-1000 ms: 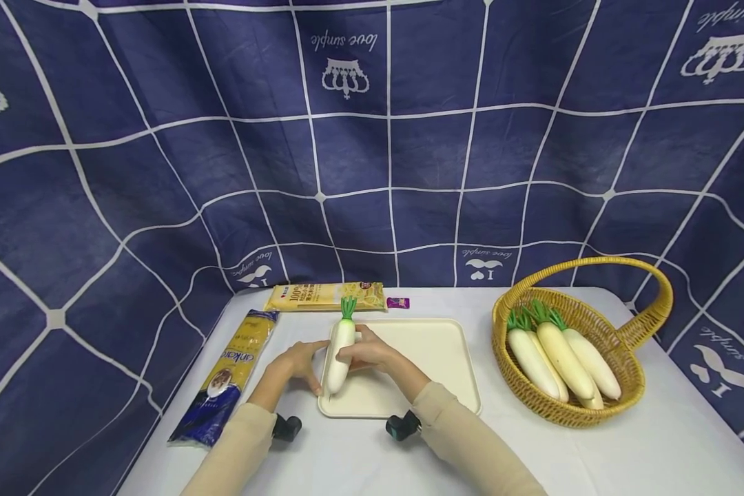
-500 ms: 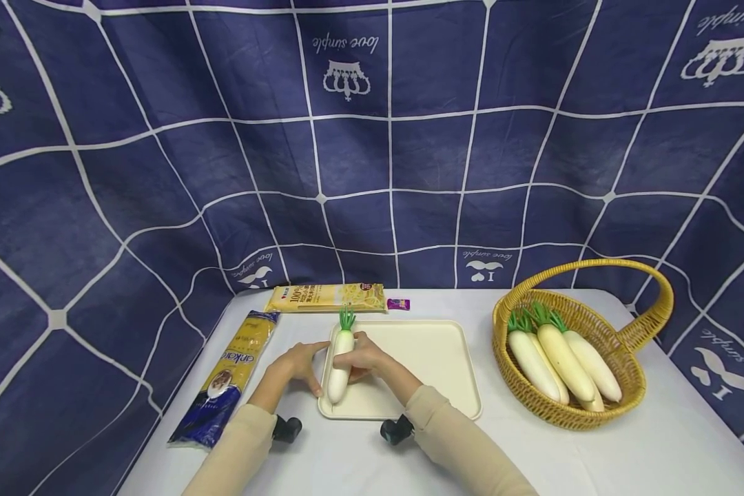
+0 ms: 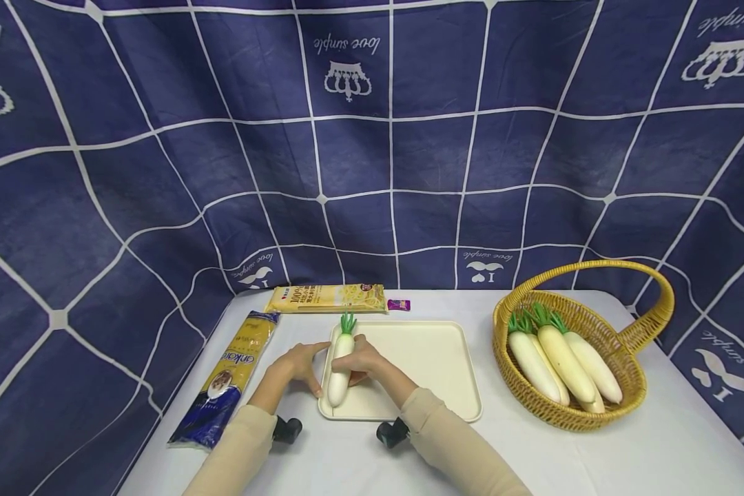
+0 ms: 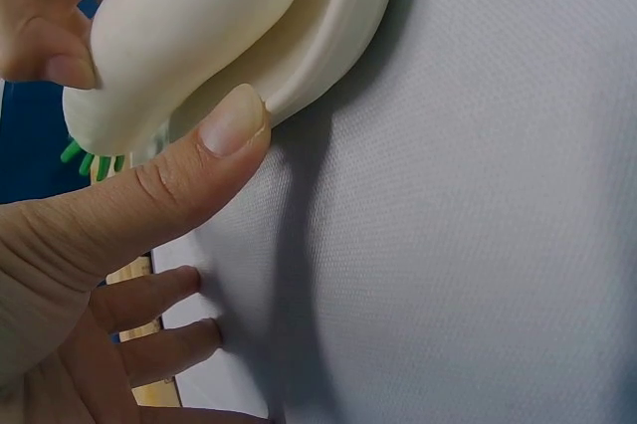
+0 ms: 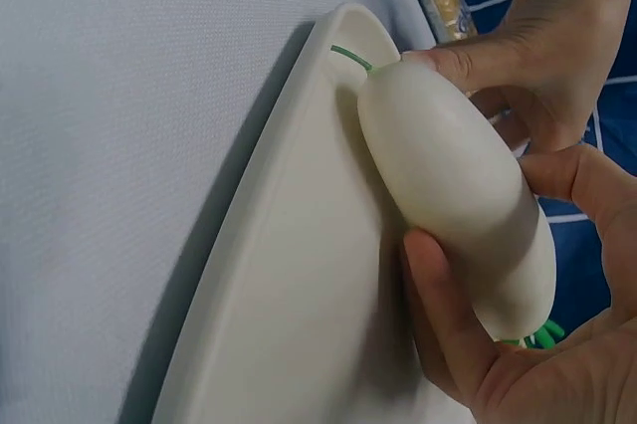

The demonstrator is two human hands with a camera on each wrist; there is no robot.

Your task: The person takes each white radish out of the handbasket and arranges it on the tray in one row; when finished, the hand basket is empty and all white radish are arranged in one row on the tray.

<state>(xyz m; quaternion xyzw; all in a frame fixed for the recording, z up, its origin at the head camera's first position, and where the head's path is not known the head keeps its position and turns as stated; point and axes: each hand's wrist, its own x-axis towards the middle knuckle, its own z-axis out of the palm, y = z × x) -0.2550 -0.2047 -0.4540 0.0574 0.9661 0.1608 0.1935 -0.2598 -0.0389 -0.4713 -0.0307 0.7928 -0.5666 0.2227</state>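
Observation:
My right hand holds a white radish with green leaf stubs between thumb and fingers. The radish lies lengthwise along the left side of a cream rectangular tray, leaves pointing to the back. In the right wrist view the thumb and fingers grip opposite sides of the white radish, and its thin tail reaches toward the tray's corner. My left hand is spread at the tray's left edge. In the left wrist view its thumb touches the tray rim, the other fingers apart below.
A wicker basket with a tall handle holds several white radishes at the right. A blue and gold packet lies left of the tray. Behind it are a yellow noodle packet and a small purple sachet.
My right hand has brought the radish slightly toward me and down along the tray's left side, straightening it a little. The left hand has kept its place at the edge.

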